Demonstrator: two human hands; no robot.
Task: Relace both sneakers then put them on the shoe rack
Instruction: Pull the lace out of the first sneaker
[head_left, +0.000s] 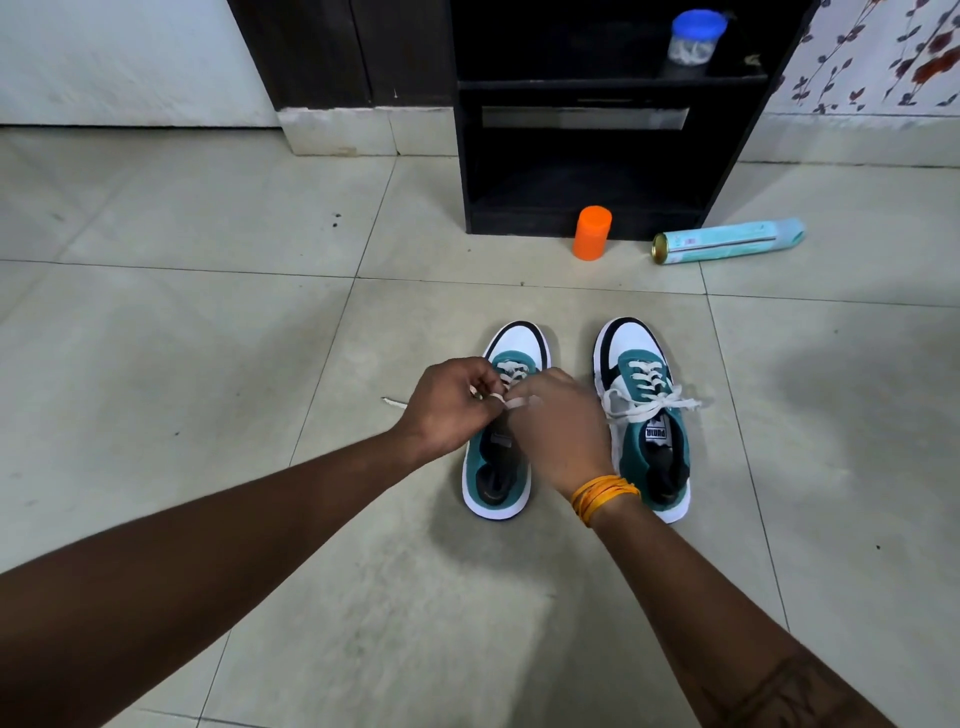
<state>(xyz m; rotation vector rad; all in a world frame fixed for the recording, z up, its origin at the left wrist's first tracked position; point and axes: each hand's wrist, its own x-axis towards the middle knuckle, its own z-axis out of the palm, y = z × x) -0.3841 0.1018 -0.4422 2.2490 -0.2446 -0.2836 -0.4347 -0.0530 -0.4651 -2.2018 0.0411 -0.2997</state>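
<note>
Two teal, white and black sneakers stand side by side on the tiled floor, toes pointing away from me. The right sneaker (644, 415) has its white lace tied in a bow. Over the left sneaker (498, 478) both my hands work the white lace (511, 402). My left hand (452, 405) pinches the lace with curled fingers, and a loose lace end trails out on the floor to its left. My right hand (558, 431), with orange threads on the wrist, holds the other part of the lace and hides the middle of the shoe.
A black shoe rack (597, 130) stands ahead against the wall, its lower shelves bare, a blue-lidded jar (693, 39) on an upper shelf. An orange cylinder (592, 232) and a lying teal can (727, 241) sit on the floor before it.
</note>
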